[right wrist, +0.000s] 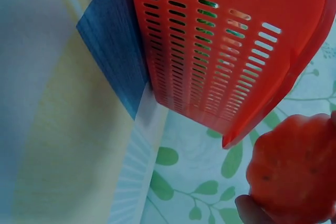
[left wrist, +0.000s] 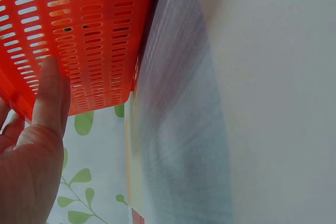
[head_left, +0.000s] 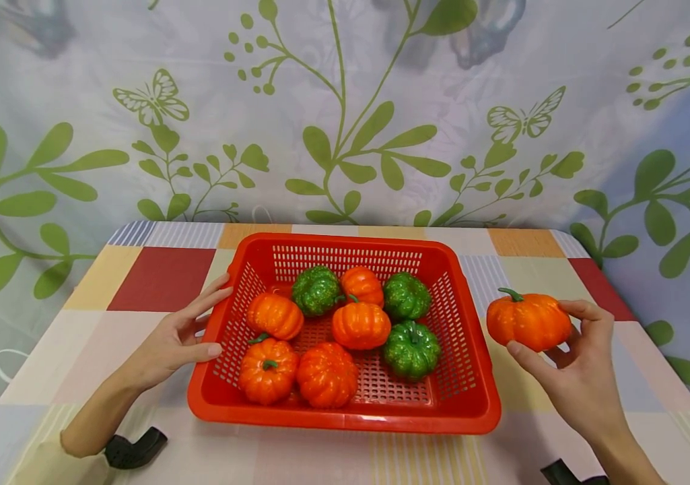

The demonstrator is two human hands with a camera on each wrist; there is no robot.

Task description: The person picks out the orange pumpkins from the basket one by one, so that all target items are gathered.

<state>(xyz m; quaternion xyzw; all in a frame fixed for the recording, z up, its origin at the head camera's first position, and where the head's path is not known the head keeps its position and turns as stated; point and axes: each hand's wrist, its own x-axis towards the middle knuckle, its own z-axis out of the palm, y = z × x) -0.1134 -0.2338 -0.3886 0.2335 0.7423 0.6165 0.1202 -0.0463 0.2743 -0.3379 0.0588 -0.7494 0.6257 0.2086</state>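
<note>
An orange toy pumpkin with a green stem is raised beside the basket's right side, gripped between the thumb and fingers of my right hand. In the right wrist view its scalloped orange underside shows near the basket wall. My left hand rests at the left rim of the red plastic basket, thumb and fingers extended and spread. One straight finger lies along the perforated outer wall in the left wrist view. Inside the basket are several orange pumpkins and three green ones.
A patchwork-checked cloth covers the table under the basket. Behind it hangs a pale curtain printed with green leaves and butterflies. Dark wrist straps show near the lower edge of the head view.
</note>
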